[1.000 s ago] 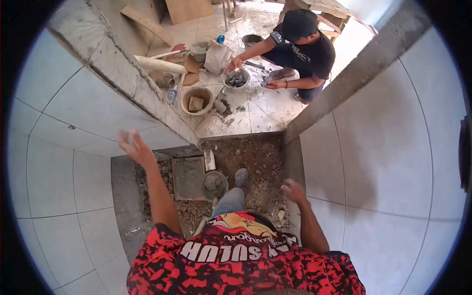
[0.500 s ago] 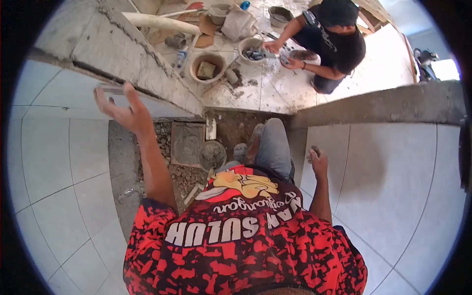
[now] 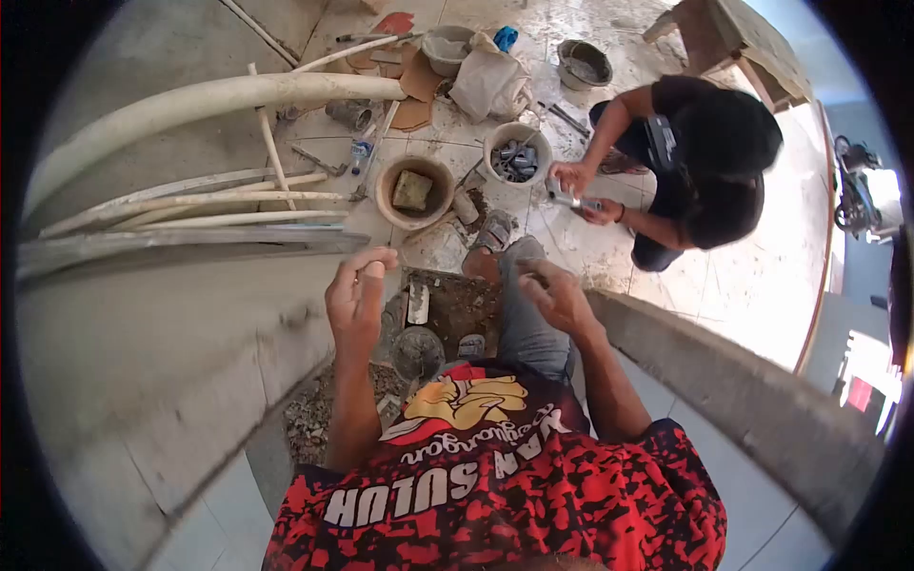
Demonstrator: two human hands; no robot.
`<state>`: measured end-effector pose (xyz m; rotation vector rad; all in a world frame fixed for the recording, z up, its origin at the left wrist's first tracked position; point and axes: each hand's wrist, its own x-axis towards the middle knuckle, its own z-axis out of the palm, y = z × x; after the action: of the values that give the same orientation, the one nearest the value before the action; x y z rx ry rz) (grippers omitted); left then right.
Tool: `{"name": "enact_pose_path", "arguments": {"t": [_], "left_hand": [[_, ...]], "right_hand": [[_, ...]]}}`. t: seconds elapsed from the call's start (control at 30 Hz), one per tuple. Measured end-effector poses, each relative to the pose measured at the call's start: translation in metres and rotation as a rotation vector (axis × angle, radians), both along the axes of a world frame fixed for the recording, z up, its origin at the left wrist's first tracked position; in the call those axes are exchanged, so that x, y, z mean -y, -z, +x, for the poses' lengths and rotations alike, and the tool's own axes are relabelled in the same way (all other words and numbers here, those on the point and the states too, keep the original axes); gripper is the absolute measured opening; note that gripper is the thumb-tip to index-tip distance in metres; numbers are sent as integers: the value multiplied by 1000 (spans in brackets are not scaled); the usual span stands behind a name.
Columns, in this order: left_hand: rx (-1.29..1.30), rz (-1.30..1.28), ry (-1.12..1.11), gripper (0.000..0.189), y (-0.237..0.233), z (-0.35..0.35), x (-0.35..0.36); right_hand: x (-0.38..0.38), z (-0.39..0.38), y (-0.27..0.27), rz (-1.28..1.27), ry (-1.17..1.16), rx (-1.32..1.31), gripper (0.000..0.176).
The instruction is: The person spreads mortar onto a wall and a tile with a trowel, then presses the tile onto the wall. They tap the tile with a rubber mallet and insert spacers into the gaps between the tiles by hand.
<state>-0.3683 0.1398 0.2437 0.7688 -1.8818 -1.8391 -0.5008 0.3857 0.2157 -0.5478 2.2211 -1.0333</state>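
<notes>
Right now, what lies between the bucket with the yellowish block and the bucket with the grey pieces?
In the head view, a short greyish cylinder and a thin stick show between them. Whether the stick touches one is unclear.

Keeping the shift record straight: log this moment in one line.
left hand: mid-air, nothing visibly held | right hand: mid-air, nothing visibly held | co-worker: crouched, holding grey piece | bucket: beside co-worker, grey pieces inside
</notes>
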Motion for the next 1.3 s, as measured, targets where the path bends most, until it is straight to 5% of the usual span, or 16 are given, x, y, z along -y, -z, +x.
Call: {"name": "enact_pose_path", "arguments": {"t": [0.1, 0.2, 0.3, 0.37, 0.43, 0.57, 0.93, 1.3], "left_hand": [[-188, 7, -104, 20, -67, -89, 19], [-663, -192, -35, 25, -160, -166, 54], [-875, -567, 116, 31, -265, -183, 97], [-1042, -723, 234, 31, -336, -186, 112], [-1111, -823, 355, 31, -387, -190, 113], [-1133, -936, 500, 31, -440, -206, 101], [-1202, -968, 651, 31, -461, -238, 107], [-1401, -969, 557, 32, -448, -370, 214]], "right_hand": [[33, -62, -39, -49, -55, 36, 27], [44, -118, -113, -169, 193, 126, 22], [51, -179, -249, -559, 118, -443, 29], [47, -188, -341, -717, 251, -535, 32], [33, -207, -443, -826, -104, -581, 33], [42, -219, -533, -910, -467, -937, 32], [60, -234, -570, -878, -546, -1228, 30], [118, -312, -571, -850, -411, -1475, 28]]}}
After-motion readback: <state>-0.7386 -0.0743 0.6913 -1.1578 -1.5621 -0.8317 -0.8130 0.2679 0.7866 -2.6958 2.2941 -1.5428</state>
